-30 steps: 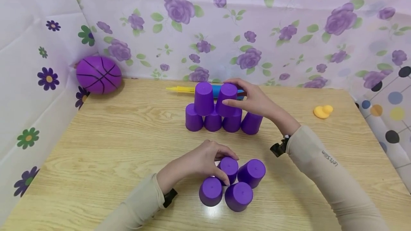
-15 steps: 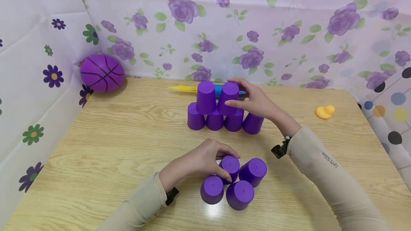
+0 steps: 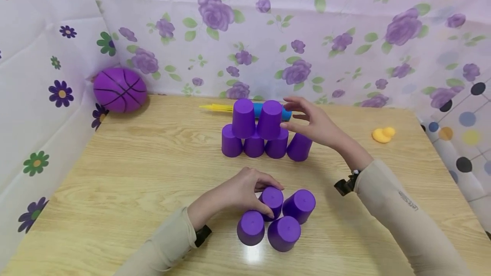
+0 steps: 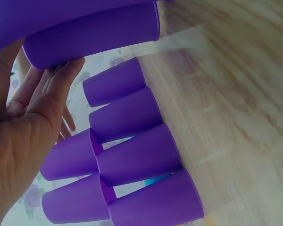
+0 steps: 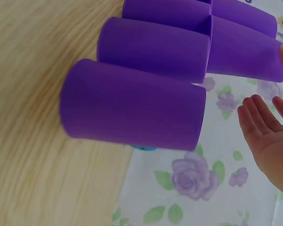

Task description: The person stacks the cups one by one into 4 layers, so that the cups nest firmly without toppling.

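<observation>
Several upside-down purple cups form a row at the back of the table. Two more sit on top of the row, an upper left cup and an upper right cup. My right hand is beside the upper right cup with fingers spread and a gap in its grasp. Nearer to me, several purple cups stand mouth-down in a cluster. My left hand holds the back left cup of that cluster between thumb and fingers. In the left wrist view, its fingers lie against this cup.
A front left cup, a front right cup and a back right cup surround the held one. Behind the row lies a blue and yellow object. A purple ball and a yellow toy duck stand farther out.
My right hand has let go of the upper right cup and drawn back a little to the right. That cup stays on the row. My left hand keeps its hold.
</observation>
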A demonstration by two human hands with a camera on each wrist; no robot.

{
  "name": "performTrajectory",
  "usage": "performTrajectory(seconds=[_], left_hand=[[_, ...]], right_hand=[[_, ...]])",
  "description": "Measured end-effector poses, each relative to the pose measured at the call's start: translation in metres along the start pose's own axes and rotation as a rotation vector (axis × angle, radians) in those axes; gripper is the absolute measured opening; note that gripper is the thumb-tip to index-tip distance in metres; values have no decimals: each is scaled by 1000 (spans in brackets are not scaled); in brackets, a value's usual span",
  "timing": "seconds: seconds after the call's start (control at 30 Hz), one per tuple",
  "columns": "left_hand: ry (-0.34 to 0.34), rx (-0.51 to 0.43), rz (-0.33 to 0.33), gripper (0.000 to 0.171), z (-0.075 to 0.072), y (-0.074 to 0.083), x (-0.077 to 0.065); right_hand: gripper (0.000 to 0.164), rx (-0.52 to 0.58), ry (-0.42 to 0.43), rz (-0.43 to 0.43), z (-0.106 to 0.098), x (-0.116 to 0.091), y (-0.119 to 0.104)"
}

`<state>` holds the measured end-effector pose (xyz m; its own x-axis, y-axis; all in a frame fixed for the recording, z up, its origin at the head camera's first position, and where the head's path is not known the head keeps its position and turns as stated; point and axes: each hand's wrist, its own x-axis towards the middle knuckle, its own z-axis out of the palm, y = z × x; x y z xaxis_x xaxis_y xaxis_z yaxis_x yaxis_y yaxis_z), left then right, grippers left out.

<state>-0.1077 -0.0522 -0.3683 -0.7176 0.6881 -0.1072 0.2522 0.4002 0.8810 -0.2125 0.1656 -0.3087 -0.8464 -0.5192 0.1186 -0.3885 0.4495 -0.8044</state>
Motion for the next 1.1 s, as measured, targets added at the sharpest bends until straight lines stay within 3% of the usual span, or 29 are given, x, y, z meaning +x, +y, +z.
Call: performTrajectory(seconds=[0.13,0.37,0.63,0.83,1.1], left_hand=[[-3,14,29,51,1,-2,0],[2,49,70,51,3,-1,1],[155,118,129,48,-13,11,1],[284,144,222,52,-22,27,-3],[469,81,376,55,-39,53,0]], right_hand=[[60,-8,21,-3,-2,-20,-7],[52,-57,47,-52,1,-52,22],[36,83,10,-14,10,-84,23],[35,29,2,-46,21,-107,26],[44,-22,-116,-126,37,-131,31]])
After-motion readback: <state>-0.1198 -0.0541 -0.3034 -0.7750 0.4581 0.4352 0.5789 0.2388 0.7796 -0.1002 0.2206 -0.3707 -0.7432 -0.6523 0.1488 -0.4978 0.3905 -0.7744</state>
